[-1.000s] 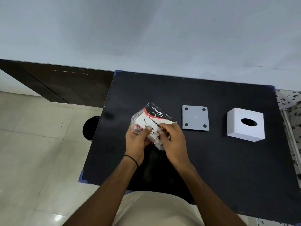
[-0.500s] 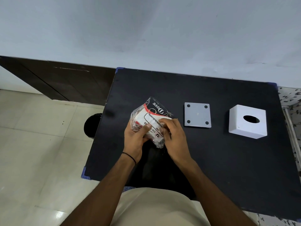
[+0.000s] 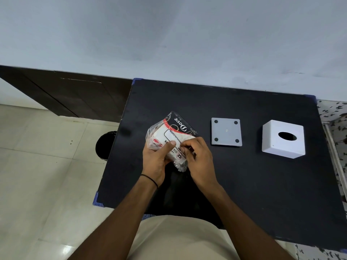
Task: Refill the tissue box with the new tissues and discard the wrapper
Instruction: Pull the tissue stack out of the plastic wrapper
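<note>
Both hands, left [image 3: 155, 162] and right [image 3: 199, 162], clamped on wrapped tissue pack [image 3: 174, 136] printed "Dove"; smaller print unreadable. Box [image 3: 283, 141], grey base [image 3: 226, 131] unmarked.

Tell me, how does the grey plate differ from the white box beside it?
The grey plate lies flat and thin; the white box stands tall as a cube. The plate has four dark corner dots; the box has one oval hole on top. Both are square and rest untouched on the black table.

On the table [image 3: 244, 194], the tissue pack [image 3: 172, 136] lies left, the base plate [image 3: 226, 131] middle, the tissue box [image 3: 283, 141] right.
</note>
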